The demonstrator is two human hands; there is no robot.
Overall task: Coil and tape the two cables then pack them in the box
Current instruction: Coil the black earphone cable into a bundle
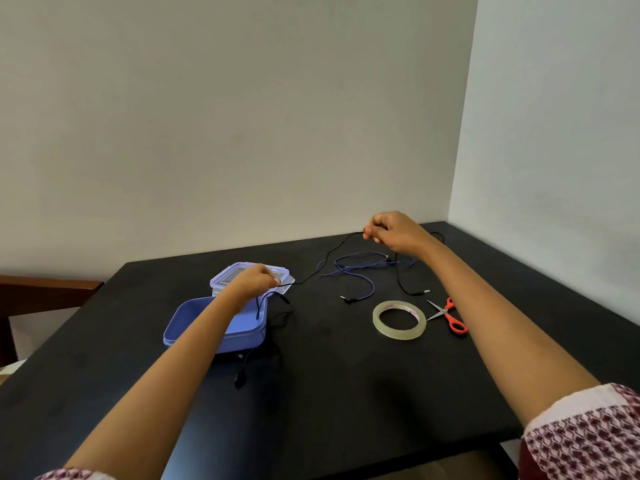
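Black counter (346, 393) carrying all task items. The left hand (254, 280) and right hand (391, 232) each pinch the black cable (332, 252), which spans the air between them. From the left hand it drops over the box and trails onto the counter beside it. Past the right hand it runs down to a plug lying near the scissors. The blue cable (356, 268) lies loose and uncoiled on the counter, below the right hand. The open blue box (194, 320) sits under the left forearm, with its clear lid (225, 277) just behind it. The tape roll (398, 333) lies flat, front right of the blue cable. The orange-handled scissors (450, 315) lie just beside the roll.
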